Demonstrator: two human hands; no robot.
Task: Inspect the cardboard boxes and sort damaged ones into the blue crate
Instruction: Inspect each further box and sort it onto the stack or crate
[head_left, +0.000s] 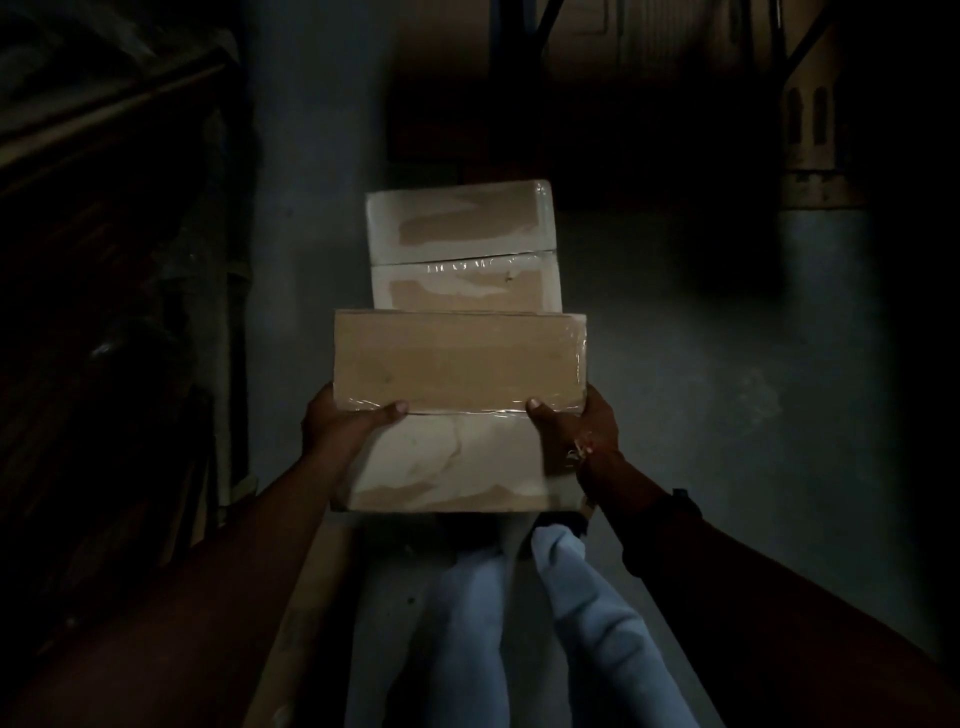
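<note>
I hold a brown cardboard box (457, 384) in front of me, its flaps sealed with shiny clear tape along the middle seam. My left hand (345, 421) grips its left side with the thumb on top. My right hand (576, 423) grips its right side, thumb also on top. The near half of the box top shows pale torn patches. Beyond it, a second taped cardboard box (462, 244) with pale scuffed patches sits on the floor. No blue crate is in view.
The room is dim. Dark stacked material (104, 260) fills the left side. Tall cardboard cartons and a rack frame (810, 104) stand at the back right. Grey concrete floor (701, 338) spreads to the right. My legs in light trousers (519, 623) are below the box.
</note>
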